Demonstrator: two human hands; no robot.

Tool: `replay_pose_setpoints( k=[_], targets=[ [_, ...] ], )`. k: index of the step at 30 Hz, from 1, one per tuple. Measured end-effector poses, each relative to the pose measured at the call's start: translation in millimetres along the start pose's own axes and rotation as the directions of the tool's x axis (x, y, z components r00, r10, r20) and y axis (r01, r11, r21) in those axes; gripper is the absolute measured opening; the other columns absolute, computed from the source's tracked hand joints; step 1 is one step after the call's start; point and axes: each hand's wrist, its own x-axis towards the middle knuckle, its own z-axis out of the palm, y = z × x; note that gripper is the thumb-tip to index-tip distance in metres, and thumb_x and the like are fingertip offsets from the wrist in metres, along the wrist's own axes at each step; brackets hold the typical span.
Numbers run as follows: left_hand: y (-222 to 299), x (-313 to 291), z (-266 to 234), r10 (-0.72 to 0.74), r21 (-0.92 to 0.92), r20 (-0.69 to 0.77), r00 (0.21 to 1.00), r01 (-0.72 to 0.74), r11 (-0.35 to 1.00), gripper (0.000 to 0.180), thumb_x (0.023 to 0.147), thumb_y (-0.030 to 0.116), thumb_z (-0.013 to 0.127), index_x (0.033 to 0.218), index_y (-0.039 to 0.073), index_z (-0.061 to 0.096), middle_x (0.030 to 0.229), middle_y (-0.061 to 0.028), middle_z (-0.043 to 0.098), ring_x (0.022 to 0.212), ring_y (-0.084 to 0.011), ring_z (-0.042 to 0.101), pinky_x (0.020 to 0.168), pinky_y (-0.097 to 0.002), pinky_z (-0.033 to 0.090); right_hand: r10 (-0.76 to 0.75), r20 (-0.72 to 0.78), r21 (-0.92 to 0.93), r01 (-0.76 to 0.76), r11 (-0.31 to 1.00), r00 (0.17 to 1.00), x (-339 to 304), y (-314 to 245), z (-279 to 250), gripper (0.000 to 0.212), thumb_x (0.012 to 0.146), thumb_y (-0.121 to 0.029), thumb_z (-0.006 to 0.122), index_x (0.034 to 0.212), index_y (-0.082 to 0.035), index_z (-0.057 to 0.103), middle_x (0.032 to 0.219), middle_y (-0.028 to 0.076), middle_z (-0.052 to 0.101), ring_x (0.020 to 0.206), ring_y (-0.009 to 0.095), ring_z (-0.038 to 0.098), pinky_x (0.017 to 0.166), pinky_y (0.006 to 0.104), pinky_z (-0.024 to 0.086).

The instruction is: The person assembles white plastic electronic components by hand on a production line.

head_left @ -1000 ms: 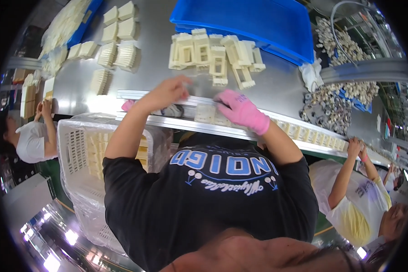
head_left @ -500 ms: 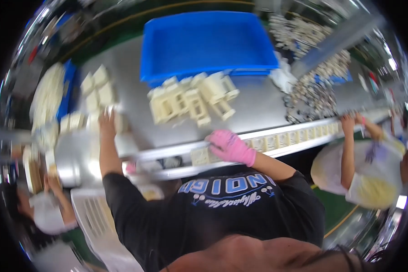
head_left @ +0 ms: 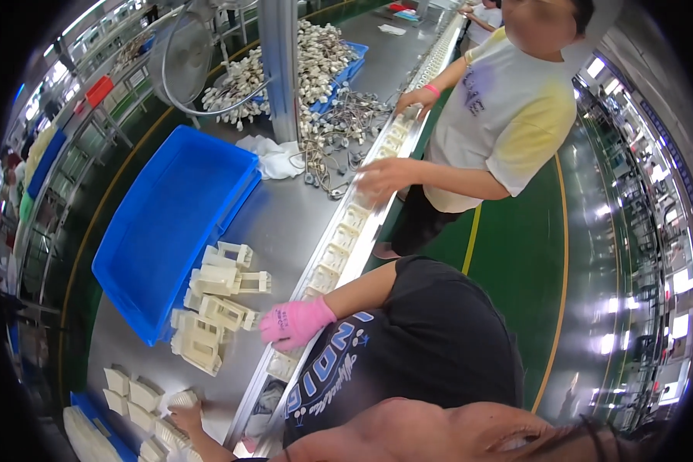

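Observation:
At the lower left, my bare left hand (head_left: 188, 418) has its fingers closed on a cream plastic part (head_left: 182, 399), beside rows of similar cream blocks (head_left: 142, 394). My right hand, in a pink glove (head_left: 296, 323), is over the near end of a narrow metal track (head_left: 366, 245). Its fingers are curled, and whatever is under them is hidden. Square cream plates (head_left: 335, 256) sit in a line along the track. Just left of the glove lies a heap of cream plastic frames (head_left: 205, 333).
A large blue bin (head_left: 162, 223) stands on the metal table. Beyond it are a metal post (head_left: 279, 77), a white cloth (head_left: 273, 158), a fan (head_left: 181, 61) and a heap of wired white parts (head_left: 323, 58). To the right a co-worker (head_left: 470, 131) reaches over the track.
The view has swung to the right, bringing the co-worker and green floor into fuller sight. My left hand stays among the cream blocks, my right hand by the track.

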Motion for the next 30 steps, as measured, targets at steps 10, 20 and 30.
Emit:
replay_pose_setpoints(
  k=[10, 20, 30],
  targets=[
    [20.2, 19.0, -28.6, 0.023, -0.422, -0.109, 0.994, -0.068, 0.904, 0.085, 0.057, 0.040, 0.072, 0.117, -0.005, 0.032, 0.112, -0.0248, 0.045, 0.098, -0.0363, 0.049, 0.085, -0.0410, 0.040, -0.227, -0.137, -0.155, 0.206, 0.966, 0.964, 4.3, -29.6, 1.7, 0.039, 0.068, -0.033, 0.055, 0.097, -0.007, 0.051, 0.101, 0.017, 0.048, 0.100, 0.035, 0.043, 0.078, 0.0475, 0.035],
    [122.7, -72.9, -129.4, 0.177, -0.981, -0.156, 0.972, -0.173, 0.087, 0.060, 0.075, 0.009, 0.059, 0.125, 0.001, 0.027, 0.118, -0.0130, 0.042, 0.104, -0.0226, 0.044, 0.091, -0.0323, 0.033, -0.489, 0.109, -0.046, 0.496, 0.867, 0.865, 10.5, -25.8, 31.7, 0.022, 0.064, -0.030, 0.055, 0.069, -0.009, 0.056, 0.088, 0.012, 0.051, 0.094, 0.032, 0.045, 0.073, 0.0438, 0.038],
    [174.6, -114.0, -143.6, 0.357, -0.983, -0.181, 0.916, -0.153, -0.105, 0.053, 0.075, 0.009, 0.054, 0.122, -0.001, 0.032, 0.117, -0.0134, 0.043, 0.107, -0.0229, 0.044, 0.093, -0.0333, 0.032, -0.412, 0.053, -0.154, 0.415, 0.897, 0.910, -6.0, -14.8, 23.8, 0.018, 0.063, -0.027, 0.053, 0.061, -0.009, 0.054, 0.076, 0.008, 0.052, 0.087, 0.028, 0.048, 0.067, 0.0385, 0.039]
  ],
)
